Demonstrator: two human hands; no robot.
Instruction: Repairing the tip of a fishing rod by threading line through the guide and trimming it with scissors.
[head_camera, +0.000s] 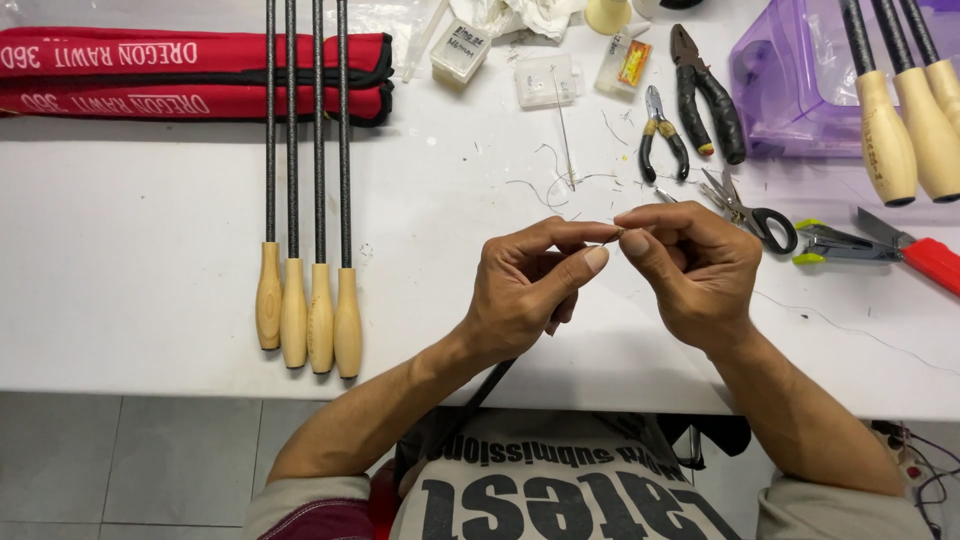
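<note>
Above the white bench (150, 250), the left hand (530, 290) and right hand (690, 270) are pinching a thin dark rod's tip (620, 233) between pressed fingertips; it is probably light, stiff, and best gripped near that end.

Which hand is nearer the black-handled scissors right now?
Right. The right hand sits just beside the black-handled scissors; the left hand is farther off, on the right hand's other side.

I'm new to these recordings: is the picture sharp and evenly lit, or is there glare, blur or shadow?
Head view: light is soft and even, no glare on the white table; left hand and right hand are sharp, casting only faint shadows; the rods splay slightly, suggesting wide-angle distortion.
</note>
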